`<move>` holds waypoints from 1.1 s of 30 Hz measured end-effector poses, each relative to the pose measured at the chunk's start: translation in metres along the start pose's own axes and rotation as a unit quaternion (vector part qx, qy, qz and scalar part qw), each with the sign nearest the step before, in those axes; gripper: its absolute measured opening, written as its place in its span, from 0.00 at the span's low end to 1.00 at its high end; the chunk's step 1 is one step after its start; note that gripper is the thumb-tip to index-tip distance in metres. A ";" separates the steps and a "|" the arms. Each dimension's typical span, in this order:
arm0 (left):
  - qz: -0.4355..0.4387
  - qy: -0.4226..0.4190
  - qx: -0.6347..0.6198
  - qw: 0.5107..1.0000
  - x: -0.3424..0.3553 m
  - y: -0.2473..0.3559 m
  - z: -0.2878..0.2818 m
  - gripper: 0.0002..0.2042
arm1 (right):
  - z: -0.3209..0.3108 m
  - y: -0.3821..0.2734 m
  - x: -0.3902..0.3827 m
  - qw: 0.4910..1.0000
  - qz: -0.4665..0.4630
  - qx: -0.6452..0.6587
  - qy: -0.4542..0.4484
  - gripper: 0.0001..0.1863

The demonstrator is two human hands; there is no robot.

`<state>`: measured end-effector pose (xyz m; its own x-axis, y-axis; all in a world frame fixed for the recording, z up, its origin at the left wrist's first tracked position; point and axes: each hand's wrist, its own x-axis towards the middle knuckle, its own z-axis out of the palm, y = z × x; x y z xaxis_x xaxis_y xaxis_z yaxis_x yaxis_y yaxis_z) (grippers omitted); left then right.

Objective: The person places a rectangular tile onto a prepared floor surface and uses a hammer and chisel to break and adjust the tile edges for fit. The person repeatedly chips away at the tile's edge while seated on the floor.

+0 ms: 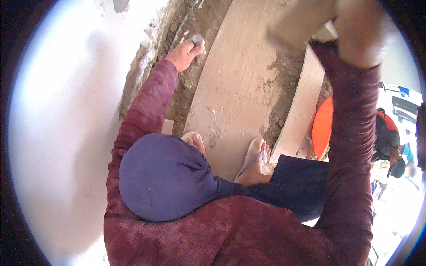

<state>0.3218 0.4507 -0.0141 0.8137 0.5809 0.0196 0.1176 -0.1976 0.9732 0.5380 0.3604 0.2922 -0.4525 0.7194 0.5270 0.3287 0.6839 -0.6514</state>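
My left hand (pixel 181 56) is closed around a short grey tool with a blunt rounded head (pixel 196 40), which looks like a chisel. It is beside the rough foot of the wall, over dirt and rubble. Up at the right, my right hand (pixel 360 33) is raised and smeared by motion. A blurred brown block (pixel 306 22), perhaps the head of a mallet, extends left from it; its handle cannot be made out. Wood-look planks (pixel 230 106) lie under my sandalled feet (pixel 254 162), between both hands.
A white wall (pixel 57 133) rises on the left, its base broken and crumbly. Loose soil (pixel 284 84) shows between the planks and a separate narrow board (pixel 301 99). Beside my right arm is an orange object (pixel 323 128). Another person (pixel 388 137) bends at the far right.
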 end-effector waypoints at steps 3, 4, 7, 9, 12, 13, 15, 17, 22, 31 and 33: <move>-0.009 0.002 -0.006 1.000 -0.008 0.005 -0.007 0.06 | 0.032 0.025 -0.031 0.989 0.042 -0.136 0.049 0.18; -0.022 0.013 -0.011 1.000 -0.007 0.002 -0.006 0.07 | 0.058 0.038 -0.058 0.961 0.096 -0.256 0.040 0.18; -0.080 -0.010 0.111 0.991 0.004 -0.006 -0.006 0.08 | 0.109 0.092 -0.122 0.908 0.289 -0.295 -0.078 0.20; -0.033 0.010 0.122 0.992 0.015 0.002 -0.011 0.08 | 0.094 0.084 -0.103 0.919 0.314 -0.235 -0.041 0.22; -0.037 0.003 -0.036 0.999 -0.009 -0.009 -0.011 0.06 | 0.070 0.019 -0.045 0.920 0.362 -0.150 0.011 0.20; -0.036 0.004 -0.030 0.999 -0.013 -0.013 -0.012 0.06 | 0.049 0.009 -0.026 0.960 0.278 -0.034 -0.027 0.18; -0.009 -0.012 -0.036 0.999 0.004 -0.007 -0.003 0.06 | -0.013 0.004 0.003 0.975 0.114 0.171 -0.089 0.16; -0.010 -0.009 -0.036 0.999 0.004 -0.004 0.004 0.06 | -0.012 0.011 -0.004 0.978 0.091 0.138 -0.126 0.15; -0.044 -0.018 0.083 0.995 -0.001 0.005 -0.008 0.09 | 0.105 0.064 -0.102 0.891 0.331 -0.304 -0.072 0.21; -0.047 0.034 0.102 0.993 0.024 -0.004 0.022 0.15 | 0.023 0.059 -0.099 0.898 -0.049 -0.416 -0.134 0.19; 0.005 0.042 0.127 0.991 0.033 0.000 0.031 0.16 | 0.009 0.055 -0.104 0.919 0.002 -0.374 -0.122 0.18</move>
<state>0.3666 0.4453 -0.0206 0.7668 0.6393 0.0574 0.2579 -0.3888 0.8845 0.5954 0.3224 0.1964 -0.5934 0.7352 0.3276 0.7672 0.6398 -0.0462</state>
